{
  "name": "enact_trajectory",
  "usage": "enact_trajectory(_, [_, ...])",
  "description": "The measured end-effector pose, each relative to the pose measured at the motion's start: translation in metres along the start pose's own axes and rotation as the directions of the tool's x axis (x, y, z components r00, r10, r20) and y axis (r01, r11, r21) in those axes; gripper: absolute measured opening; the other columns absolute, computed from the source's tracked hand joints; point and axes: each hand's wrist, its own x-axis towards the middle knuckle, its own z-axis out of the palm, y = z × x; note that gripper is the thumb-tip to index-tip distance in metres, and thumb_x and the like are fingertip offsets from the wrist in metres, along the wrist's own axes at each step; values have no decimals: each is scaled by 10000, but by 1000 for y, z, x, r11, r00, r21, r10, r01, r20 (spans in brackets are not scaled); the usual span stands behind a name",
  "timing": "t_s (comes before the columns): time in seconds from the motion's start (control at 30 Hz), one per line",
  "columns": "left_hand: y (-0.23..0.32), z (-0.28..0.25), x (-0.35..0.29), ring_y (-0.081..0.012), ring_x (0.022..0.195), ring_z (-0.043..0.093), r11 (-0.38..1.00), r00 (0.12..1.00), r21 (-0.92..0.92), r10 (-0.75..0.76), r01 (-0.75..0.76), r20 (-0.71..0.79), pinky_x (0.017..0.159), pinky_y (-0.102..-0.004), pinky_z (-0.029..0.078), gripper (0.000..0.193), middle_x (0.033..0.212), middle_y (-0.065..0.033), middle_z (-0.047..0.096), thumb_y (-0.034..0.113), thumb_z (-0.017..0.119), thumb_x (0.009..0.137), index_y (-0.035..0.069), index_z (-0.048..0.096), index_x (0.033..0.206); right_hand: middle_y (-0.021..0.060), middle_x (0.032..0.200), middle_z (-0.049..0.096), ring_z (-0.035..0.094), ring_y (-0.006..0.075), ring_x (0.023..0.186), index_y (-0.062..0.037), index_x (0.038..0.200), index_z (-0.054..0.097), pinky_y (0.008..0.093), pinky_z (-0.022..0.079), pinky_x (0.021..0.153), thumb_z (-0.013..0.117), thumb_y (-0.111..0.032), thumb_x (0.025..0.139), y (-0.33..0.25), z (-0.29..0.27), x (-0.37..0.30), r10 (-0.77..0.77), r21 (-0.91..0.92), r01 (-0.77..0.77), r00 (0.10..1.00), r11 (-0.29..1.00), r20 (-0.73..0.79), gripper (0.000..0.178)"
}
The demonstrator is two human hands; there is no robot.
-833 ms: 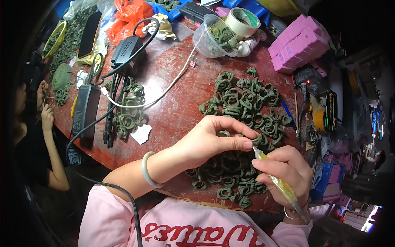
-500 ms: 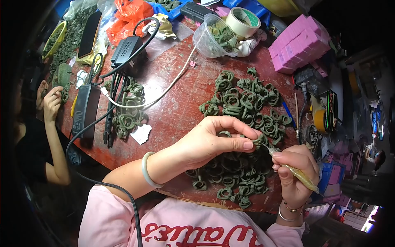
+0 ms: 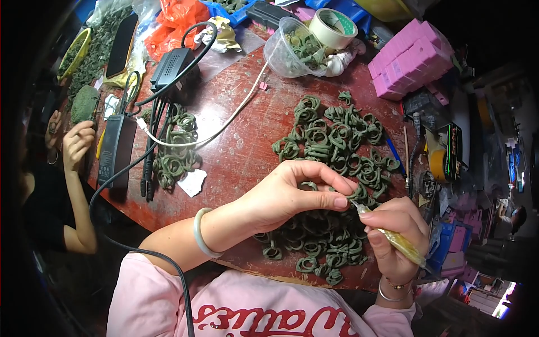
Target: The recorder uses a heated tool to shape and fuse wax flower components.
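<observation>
With thumb and forefinger pinched together, my left hand (image 3: 303,188) holds a small dark green ring (image 3: 358,196) over a heap of similar rings. The fingers hide most of it, and its edge merges with the rings behind. My right hand (image 3: 398,224) is closed around a slim, translucent yellow squeeze cone (image 3: 403,246). The cone's narrow pale tip points up and left, close to my left fingertips and the held ring. Whether the tip touches the ring is hard to make out. Many loose green rings (image 3: 337,250) lie on the red table (image 3: 241,84) below and beyond my hands.
Black power adapters (image 3: 117,149) with cables and a smaller ring pile (image 3: 174,157) lie to the left. Farther back are a clear tub (image 3: 289,50), a tape roll (image 3: 332,29) and pink blocks (image 3: 410,59). A co-worker's hand (image 3: 78,145) is at far left.
My right hand and the yellow cone have shifted slightly left, bringing the tip closer to my left fingertips. My left hand stays nearly in place. The co-worker's hand has moved a little.
</observation>
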Motion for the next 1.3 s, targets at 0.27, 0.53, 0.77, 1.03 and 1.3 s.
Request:
enact_trajectory(0.27, [2,1,0,-183,981,645,997,999,77,-4,7,-44,892,-305,531,165,1150,-175,635,-6,677,853,-26,664,1016,97,806,643,598,180,656,-15,979,681,268,468,565,687,-187,877,1,13,-3,50,-5,-51,993,999,-106,200])
enact_trajectory(0.53, [5,3,-3,-188,931,662,987,994,-117,-112,110,-7,862,-309,549,175,1072,-132,651,29,654,885,-21,650,1053,92,824,605,549,92,625,16,984,631,184,430,530,564,-205,965,4,6,-2,168,237,-110,956,965,-241,232])
enact_trajectory(0.77, [2,2,-2,-174,910,665,996,997,-48,-72,73,19,851,-292,551,180,1021,-102,649,51,674,877,-18,647,1041,65,757,629,566,116,627,-1,934,683,223,438,546,657,-168,903,0,5,4,178,125,-163,977,979,-121,171])
enact_trajectory(1.03, [1,2,-1,-185,964,651,1000,1000,5,-27,27,-1,883,-318,543,169,1183,-186,618,1,662,868,-31,643,1032,109,921,635,589,85,684,19,1003,609,182,466,553,553,-172,971,-12,7,-2,301,304,-232,932,924,-203,201])
enact_trajectory(1.3, [1,2,-1,-186,1054,611,1000,1000,-7,-10,10,15,919,-322,522,155,1206,-183,607,-9,664,861,-19,652,1016,119,966,620,596,80,679,31,1054,588,181,478,552,571,-115,954,-5,12,-3,249,209,-208,950,956,-191,177])
